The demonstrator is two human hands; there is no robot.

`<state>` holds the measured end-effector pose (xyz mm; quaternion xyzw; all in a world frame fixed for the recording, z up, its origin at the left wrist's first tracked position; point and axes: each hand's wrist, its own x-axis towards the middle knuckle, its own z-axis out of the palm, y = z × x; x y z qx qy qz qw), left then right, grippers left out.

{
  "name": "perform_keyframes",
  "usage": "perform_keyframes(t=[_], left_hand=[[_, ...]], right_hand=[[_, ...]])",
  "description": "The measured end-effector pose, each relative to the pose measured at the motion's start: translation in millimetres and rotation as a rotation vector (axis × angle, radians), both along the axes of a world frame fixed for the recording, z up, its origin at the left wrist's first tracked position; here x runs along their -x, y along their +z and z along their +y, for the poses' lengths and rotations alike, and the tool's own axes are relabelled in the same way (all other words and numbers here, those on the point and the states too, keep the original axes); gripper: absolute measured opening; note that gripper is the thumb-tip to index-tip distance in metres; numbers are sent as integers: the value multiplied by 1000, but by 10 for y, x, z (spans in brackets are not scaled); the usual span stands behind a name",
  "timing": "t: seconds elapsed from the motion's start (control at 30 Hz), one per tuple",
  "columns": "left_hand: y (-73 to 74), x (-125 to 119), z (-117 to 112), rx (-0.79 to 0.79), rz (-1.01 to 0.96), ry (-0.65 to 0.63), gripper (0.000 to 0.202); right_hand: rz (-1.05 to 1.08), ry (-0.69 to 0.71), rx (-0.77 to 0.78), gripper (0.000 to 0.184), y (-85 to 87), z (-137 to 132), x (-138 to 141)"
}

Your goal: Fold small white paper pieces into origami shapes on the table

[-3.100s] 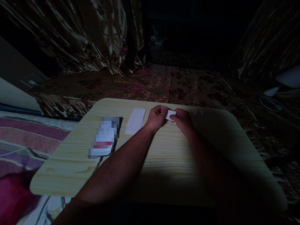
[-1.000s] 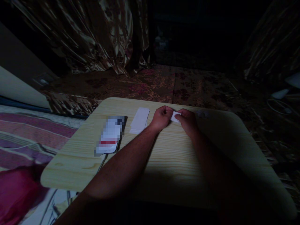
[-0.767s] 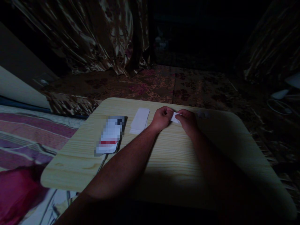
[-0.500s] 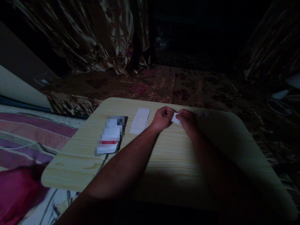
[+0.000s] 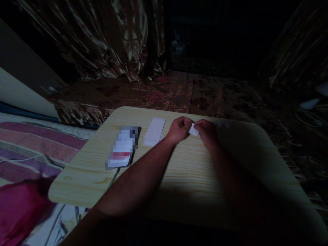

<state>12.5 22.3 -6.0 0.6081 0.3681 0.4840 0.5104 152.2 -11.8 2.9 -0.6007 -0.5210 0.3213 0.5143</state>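
Note:
A small white piece of folded paper [image 5: 194, 130] is pinched between my two hands above the far part of the wooden table [image 5: 179, 171]. My left hand [image 5: 179, 130] grips its left edge, fingers curled inward. On the other edge, the thumb and fingers of my right hand [image 5: 208, 132] press together. Left of my hands lies a stack of white paper strips [image 5: 154, 130]. Just beyond my right hand, a few small folded paper pieces [image 5: 223, 125] sit in shadow, partly hidden.
A phone [image 5: 123, 147], blurred out, rests on the left of the table with a cable [image 5: 112, 178] running from it. A striped bed cover [image 5: 30, 147] and a pink cloth [image 5: 20, 208] lie at the left. Patterned curtains [image 5: 128, 37] hang behind.
The whole view has shifted very slightly, so things appear a little further right. Both hands keep hold of the paper, whose visible face is tilted slightly differently.

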Motion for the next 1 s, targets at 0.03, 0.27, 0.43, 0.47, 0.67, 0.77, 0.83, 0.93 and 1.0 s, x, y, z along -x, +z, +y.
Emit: perform_keyframes(t=[0.03, 0.27, 0.43, 0.47, 0.67, 0.77, 0.83, 0.93, 1.0], left_hand=[[-2, 0, 1, -1, 4, -1, 24], [-26, -5, 17, 5, -6, -3, 24], [-27, -6, 21, -8, 9, -6, 23], [-28, -5, 21, -7, 9, -5, 23], [-25, -8, 10, -3, 4, 6, 21], [-16, -10, 1, -5, 17, -14, 20], [-12, -10, 0, -8, 19, -19, 20], [-10, -10, 2, -3, 13, 1, 20], [-11, -10, 3, 1, 11, 15, 21]], right_hand=[[0, -1, -7, 13, -3, 2, -1], [16, 5, -36, 14, -19, 8, -11], [-4, 7, -28, 13, -10, -2, -21], [-3, 4, -28, 13, -10, -2, -21], [52, -17, -17, 15, -43, 24, -8], [33, -18, -28, 14, -56, 29, -14], [28, -24, -32, 15, -54, 27, -18], [42, -19, -22, 16, -35, 18, -13], [57, -15, -16, 16, -24, 15, -7]])
